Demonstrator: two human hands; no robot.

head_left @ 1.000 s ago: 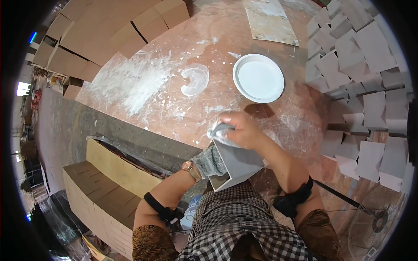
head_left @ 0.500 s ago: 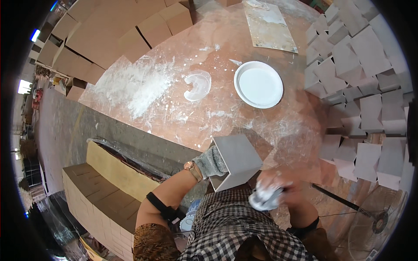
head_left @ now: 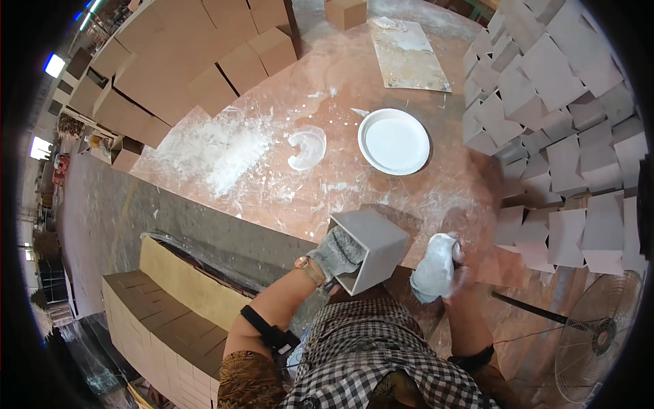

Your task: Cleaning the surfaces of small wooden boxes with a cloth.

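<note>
Apparently surface-rubbing is in hand: in the head view, the right hand (head_left: 462,273) clutches a whitened cloth (head_left: 434,269) right of lower centre, apart from the grey box (head_left: 383,249) at lower centre. The gloved left hand (head_left: 336,256) reaches inside, finger grip hidden; the next rub would need the box steady.

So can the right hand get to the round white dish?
Probably yes: the right hand holds a cloth, but nothing stands between it and the dish; the grey box is off to the left.
</note>
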